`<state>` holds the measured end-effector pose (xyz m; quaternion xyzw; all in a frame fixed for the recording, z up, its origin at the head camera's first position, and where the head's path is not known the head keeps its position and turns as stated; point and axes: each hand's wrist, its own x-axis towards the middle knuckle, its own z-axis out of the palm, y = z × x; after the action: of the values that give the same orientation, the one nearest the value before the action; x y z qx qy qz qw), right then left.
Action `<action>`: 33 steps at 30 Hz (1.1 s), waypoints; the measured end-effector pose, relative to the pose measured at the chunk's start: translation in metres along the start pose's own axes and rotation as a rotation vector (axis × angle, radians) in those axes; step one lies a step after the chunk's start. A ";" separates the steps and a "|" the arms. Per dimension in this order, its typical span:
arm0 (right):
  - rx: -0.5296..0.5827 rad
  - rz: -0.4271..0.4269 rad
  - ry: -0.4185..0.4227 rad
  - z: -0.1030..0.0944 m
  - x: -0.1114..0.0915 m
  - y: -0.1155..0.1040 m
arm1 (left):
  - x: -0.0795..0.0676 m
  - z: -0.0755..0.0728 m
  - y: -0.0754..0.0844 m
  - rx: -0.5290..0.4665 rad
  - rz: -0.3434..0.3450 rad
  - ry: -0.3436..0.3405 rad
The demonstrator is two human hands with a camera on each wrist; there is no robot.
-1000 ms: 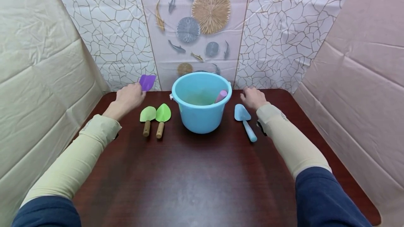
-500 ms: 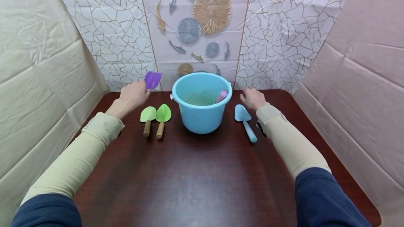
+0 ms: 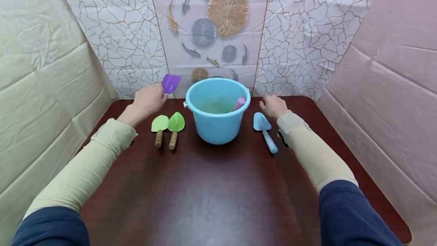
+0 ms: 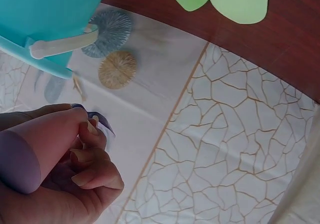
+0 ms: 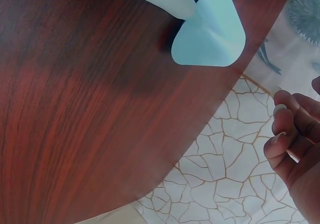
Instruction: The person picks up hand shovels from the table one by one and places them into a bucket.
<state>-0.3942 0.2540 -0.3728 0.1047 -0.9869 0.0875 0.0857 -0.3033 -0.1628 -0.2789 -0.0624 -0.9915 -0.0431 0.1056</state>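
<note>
Purple trowel [image 3: 171, 83] clamped by handle [image 4: 50, 134] in left hand [image 3: 149, 101], upper left of centre in head view | well apart: right hand [image 3: 274, 106], loosely curled, right of centre, near light-blue trowel [image 3: 261, 122] | blue bucket [image 3: 218, 129] mid-frame, pink grip [image 3: 239, 103] inside | green trowels [image 3: 176, 122] left of centre

dark lettering [image 3: 99, 130] on the left cuff [image 3: 114, 135], more on the right cuff [image 3: 292, 123] — none readable
</note>
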 end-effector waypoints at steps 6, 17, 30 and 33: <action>0.005 0.005 -0.009 0.001 0.000 0.002 | 0.003 -0.002 0.011 0.014 0.049 0.009; 0.008 0.002 -0.007 0.001 -0.001 0.005 | 0.009 -0.003 0.027 0.039 0.115 0.029; 0.002 0.007 -0.017 0.003 -0.002 0.003 | 0.016 -0.008 0.047 0.058 0.184 0.001; 0.001 0.008 -0.015 0.003 -0.001 0.003 | 0.017 -0.009 0.050 0.056 0.203 -0.007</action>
<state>-0.3938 0.2563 -0.3763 0.1012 -0.9879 0.0877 0.0780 -0.3115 -0.1126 -0.2633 -0.1597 -0.9813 -0.0044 0.1076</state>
